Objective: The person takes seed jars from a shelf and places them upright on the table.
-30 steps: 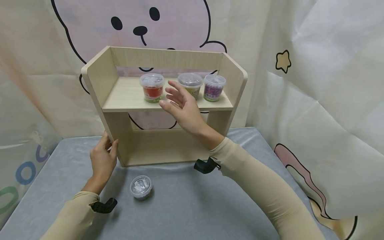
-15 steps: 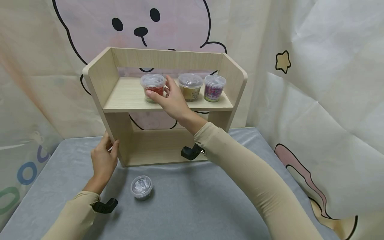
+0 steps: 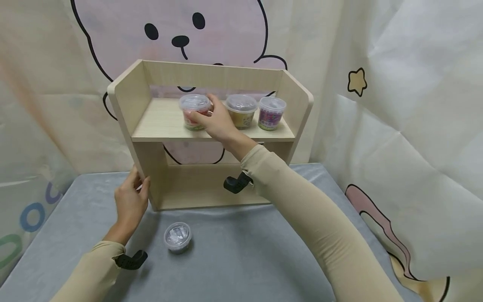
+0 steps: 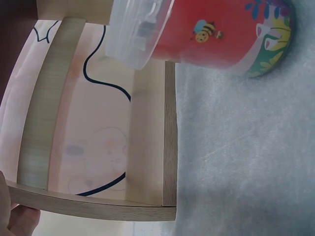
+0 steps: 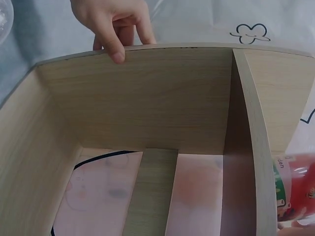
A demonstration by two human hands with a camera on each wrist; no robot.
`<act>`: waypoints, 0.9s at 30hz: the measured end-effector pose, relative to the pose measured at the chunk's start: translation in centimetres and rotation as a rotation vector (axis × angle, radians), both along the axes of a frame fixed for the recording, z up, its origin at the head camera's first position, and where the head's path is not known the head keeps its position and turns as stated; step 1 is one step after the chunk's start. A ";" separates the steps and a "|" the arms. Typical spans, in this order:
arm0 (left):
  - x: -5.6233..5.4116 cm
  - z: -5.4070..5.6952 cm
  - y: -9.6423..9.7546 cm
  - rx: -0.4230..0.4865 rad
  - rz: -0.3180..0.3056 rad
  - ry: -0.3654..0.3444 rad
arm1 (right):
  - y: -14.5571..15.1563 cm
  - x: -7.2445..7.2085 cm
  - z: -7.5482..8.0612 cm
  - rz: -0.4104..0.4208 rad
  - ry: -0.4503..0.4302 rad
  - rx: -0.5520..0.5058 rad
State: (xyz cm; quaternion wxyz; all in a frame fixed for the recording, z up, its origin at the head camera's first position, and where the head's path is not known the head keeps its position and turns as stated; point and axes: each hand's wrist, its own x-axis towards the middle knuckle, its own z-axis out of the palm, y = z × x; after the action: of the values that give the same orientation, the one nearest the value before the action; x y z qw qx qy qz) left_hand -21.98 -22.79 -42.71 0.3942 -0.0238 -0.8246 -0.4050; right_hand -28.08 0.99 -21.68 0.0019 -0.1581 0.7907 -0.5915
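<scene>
A light wooden two-tier shelf (image 3: 156, 121) stands on the cloth-covered table. On its upper board is a clear-lidded tub with a red label (image 3: 188, 116), and my right hand (image 3: 223, 126) grips this tub from the right, thumb in front. The right wrist view shows part of the red tub (image 5: 298, 179) beside the board. My left hand (image 3: 130, 199) holds the shelf's left side panel; in the right wrist view, the left hand (image 5: 115, 17) has its thumb on the panel's inner face. Another lidded tub (image 3: 177, 236) sits on the table, its red bee label (image 4: 211, 32) seen in the left wrist view.
Right of the held tub, a tub with a yellowish label (image 3: 242, 118) and one with a purple label (image 3: 270, 118) stand on the upper board. Grey-blue cloth (image 3: 241, 256) covers the table. Printed curtains (image 3: 396, 126) hang behind and at the sides.
My right hand has moved left from in front of the yellowish tub to the red tub and taken hold of it. The left hand has stayed at the side panel.
</scene>
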 end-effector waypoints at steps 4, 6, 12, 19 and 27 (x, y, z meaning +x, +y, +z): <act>-0.1 -0.1 0.0 0.003 -0.005 0.000 | -0.1 0.0 0.0 -0.005 0.009 0.011; -0.1 -0.2 0.1 0.002 -0.006 0.001 | -0.1 0.1 0.0 0.004 0.005 0.004; -0.2 -0.2 0.0 -0.004 -0.004 0.003 | 0.2 1.2 0.5 0.098 0.049 -0.086; 0.0 -0.2 0.1 0.009 0.008 -0.006 | 1.4 3.9 0.6 0.261 0.060 -0.157; 0.0 -0.1 0.3 0.008 0.011 -0.013 | 3.5 6.8 -0.4 0.376 0.109 -0.112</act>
State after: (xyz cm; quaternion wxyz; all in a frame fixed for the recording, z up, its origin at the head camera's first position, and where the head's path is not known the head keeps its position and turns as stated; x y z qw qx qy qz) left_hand -21.97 -22.49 -42.77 0.3912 -0.0151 -0.8256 -0.4065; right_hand -21.25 4.48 -22.07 0.0608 -0.3345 0.7120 -0.6144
